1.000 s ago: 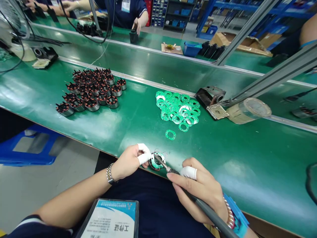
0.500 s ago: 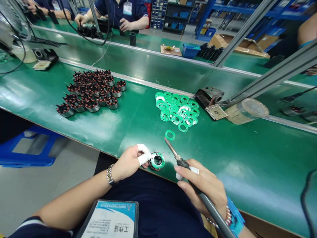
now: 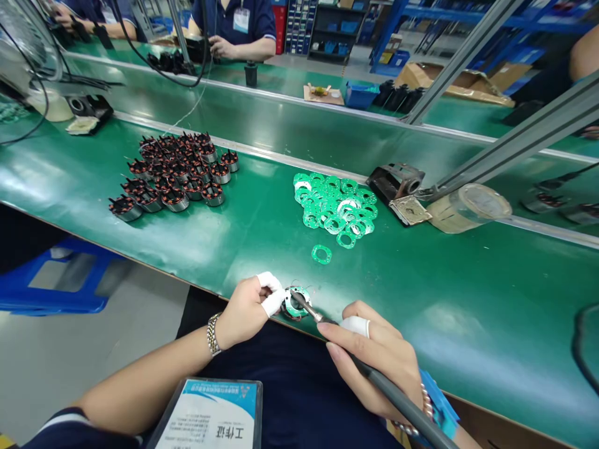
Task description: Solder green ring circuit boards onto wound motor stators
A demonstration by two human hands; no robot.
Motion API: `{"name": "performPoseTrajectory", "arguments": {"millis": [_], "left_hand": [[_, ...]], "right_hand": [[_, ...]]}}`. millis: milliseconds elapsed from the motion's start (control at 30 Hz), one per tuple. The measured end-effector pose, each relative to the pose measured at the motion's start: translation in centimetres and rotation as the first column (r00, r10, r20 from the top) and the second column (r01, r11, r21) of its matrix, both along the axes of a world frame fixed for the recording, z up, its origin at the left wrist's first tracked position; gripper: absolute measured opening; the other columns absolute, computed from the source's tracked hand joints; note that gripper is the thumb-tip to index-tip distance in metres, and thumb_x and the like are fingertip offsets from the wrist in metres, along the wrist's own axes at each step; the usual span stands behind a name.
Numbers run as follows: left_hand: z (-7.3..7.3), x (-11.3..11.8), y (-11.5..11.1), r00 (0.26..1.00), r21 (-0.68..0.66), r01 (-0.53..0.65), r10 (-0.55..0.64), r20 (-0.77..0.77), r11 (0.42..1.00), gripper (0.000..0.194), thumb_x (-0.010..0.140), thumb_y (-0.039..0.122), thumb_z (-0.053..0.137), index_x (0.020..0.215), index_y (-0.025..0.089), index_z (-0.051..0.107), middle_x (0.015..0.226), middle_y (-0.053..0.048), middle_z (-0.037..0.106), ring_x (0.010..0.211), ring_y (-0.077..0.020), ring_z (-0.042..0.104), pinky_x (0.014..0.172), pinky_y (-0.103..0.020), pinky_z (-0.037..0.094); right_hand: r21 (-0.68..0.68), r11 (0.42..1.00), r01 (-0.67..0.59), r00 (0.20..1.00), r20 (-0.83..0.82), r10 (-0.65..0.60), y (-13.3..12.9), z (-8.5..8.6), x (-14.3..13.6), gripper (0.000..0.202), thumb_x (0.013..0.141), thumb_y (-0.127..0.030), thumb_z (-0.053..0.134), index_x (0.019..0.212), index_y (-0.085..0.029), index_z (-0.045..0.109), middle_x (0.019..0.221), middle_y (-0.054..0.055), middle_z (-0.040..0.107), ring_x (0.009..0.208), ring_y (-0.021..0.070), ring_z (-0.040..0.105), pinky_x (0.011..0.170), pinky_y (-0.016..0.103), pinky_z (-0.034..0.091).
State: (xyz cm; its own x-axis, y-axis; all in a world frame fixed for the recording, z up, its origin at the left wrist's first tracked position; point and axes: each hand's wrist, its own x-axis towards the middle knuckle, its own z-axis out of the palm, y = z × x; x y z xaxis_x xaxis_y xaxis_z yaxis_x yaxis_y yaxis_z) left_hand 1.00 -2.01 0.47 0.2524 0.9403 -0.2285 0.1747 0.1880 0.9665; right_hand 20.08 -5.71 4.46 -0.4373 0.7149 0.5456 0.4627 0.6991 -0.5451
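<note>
My right hand is wrapped round a soldering iron, its metal tip reaching over a ring-shaped green circuit board. That board sits on top of a motor stator near the bench's front edge, with thin wires sticking out around it. White finger cots cover the thumb and forefinger of my left hand, which are closed at the stator's left edge. Exactly what lies between these fingertips is partly hidden. A single loose board ring lies just beyond the stator.
Several board rings are heaped in a pile farther back. At the left stand several copper-wound stators. An iron stand with a sponge pad and a round plastic tub are at the back right. Co-workers sit across the bench.
The soldering iron has moved left and down with my right hand, from beside the loose ring to over the stator's board. My left hand stays almost in place.
</note>
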Motion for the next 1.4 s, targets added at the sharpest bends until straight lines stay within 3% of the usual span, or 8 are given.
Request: {"name": "performPoseTrajectory", "arguments": {"millis": [133, 433, 667, 967, 1167, 1233, 1300, 1400], "left_hand": [[-0.2, 0.2, -0.3, 1.000, 0.064, -0.024, 0.024, -0.009, 0.998, 0.013, 0.071, 0.024, 0.053, 0.062, 0.016, 0.049, 0.056, 0.002, 0.051, 0.052, -0.0097, 0.049, 0.051, -0.021, 0.040], [-0.2, 0.5, -0.6, 0.976, 0.281, -0.043, 0.101, -0.194, 0.959, 0.018, 0.072, 0.022, 0.051, 0.056, 0.016, 0.048, 0.052, 0.002, 0.050, 0.048, -0.0095, 0.046, 0.048, -0.020, 0.036], [0.3, 0.8, -0.4, 0.962, 0.265, -0.030, 0.100, -0.255, 0.964, 0.016, 0.069, 0.019, 0.051, 0.054, 0.017, 0.047, 0.051, 0.002, 0.048, 0.051, -0.0107, 0.047, 0.050, -0.021, 0.038], [0.5, 0.9, -0.3, 0.952, 0.258, -0.023, 0.100, -0.290, 0.966, 0.016, 0.068, 0.021, 0.049, 0.053, 0.017, 0.045, 0.050, 0.002, 0.047, 0.050, -0.0106, 0.044, 0.050, -0.022, 0.035], [0.3, 0.9, -0.3, 0.956, 0.253, -0.045, 0.115, -0.270, 0.966, 0.015, 0.067, 0.019, 0.049, 0.053, 0.017, 0.044, 0.050, 0.003, 0.045, 0.050, -0.0102, 0.044, 0.051, -0.022, 0.036], [0.3, 0.9, -0.3, 0.958, 0.244, -0.051, 0.116, -0.261, 0.968, 0.014, 0.066, 0.018, 0.050, 0.053, 0.017, 0.044, 0.050, 0.004, 0.045, 0.049, -0.0100, 0.044, 0.051, -0.021, 0.036], [0.3, 0.9, -0.3, 0.962, 0.236, -0.048, 0.109, -0.250, 0.971, 0.013, 0.066, 0.018, 0.050, 0.054, 0.017, 0.045, 0.050, 0.004, 0.046, 0.049, -0.0098, 0.044, 0.050, -0.021, 0.035], [0.3, 0.8, -0.3, 0.967, 0.215, -0.036, 0.089, -0.240, 0.976, 0.013, 0.067, 0.017, 0.051, 0.055, 0.017, 0.046, 0.050, 0.004, 0.047, 0.049, -0.0096, 0.046, 0.050, -0.021, 0.037]], "right_hand": [[0.023, 1.000, 0.007, 1.000, 0.001, -0.007, -0.1, -0.1, 0.0, 0.024, 0.071, -0.003, 0.055, 0.092, -0.013, 0.061, 0.055, 0.002, 0.049, 0.056, 0.0139, 0.045, 0.049, 0.027, 0.042], [0.061, 0.998, 0.006, 0.999, 0.039, -0.008, -0.2, -0.3, 0.1, 0.023, 0.071, -0.004, 0.055, 0.091, -0.014, 0.061, 0.056, 0.002, 0.050, 0.055, 0.0137, 0.045, 0.048, 0.027, 0.042], [0.120, 0.992, -0.037, 0.991, 0.133, 0.021, -0.3, -0.8, -0.1, 0.023, 0.072, -0.005, 0.054, 0.093, -0.013, 0.060, 0.055, 0.002, 0.052, 0.057, 0.0145, 0.046, 0.050, 0.028, 0.044], [0.074, 0.997, -0.009, 1.000, 0.010, 0.009, 0.1, 0.2, 0.7, 0.026, 0.072, -0.003, 0.053, 0.095, -0.015, 0.059, 0.056, 0.001, 0.050, 0.058, 0.0144, 0.048, 0.050, 0.027, 0.046], [0.139, 0.986, 0.093, 0.994, 0.039, -0.099, 0.4, -0.5, 1.5, 0.018, 0.083, -0.021, 0.052, 0.100, -0.019, 0.057, 0.059, 0.000, 0.055, 0.061, 0.0148, 0.057, 0.058, 0.028, 0.052], [0.117, 0.985, 0.127, 0.990, 0.039, -0.132, 0.8, -1.3, 1.2, 0.016, 0.083, -0.018, 0.052, 0.098, -0.020, 0.056, 0.066, 0.002, 0.061, 0.068, 0.0158, 0.062, 0.065, 0.029, 0.053], [0.055, 0.990, 0.130, 0.990, 0.056, -0.133, 1.3, -2.1, 0.7, 0.018, 0.081, -0.019, 0.055, 0.099, -0.019, 0.053, 0.084, 0.007, 0.065, 0.084, 0.0191, 0.064, 0.073, 0.031, 0.053], [-0.036, 0.998, 0.060, 0.996, 0.076, -0.057, 2.1, -3.1, -0.4, 0.030, 0.079, -0.028, 0.058, 0.105, -0.017, 0.048, 0.106, 0.013, 0.061, 0.102, 0.0234, 0.058, 0.082, 0.035, 0.051]]}}
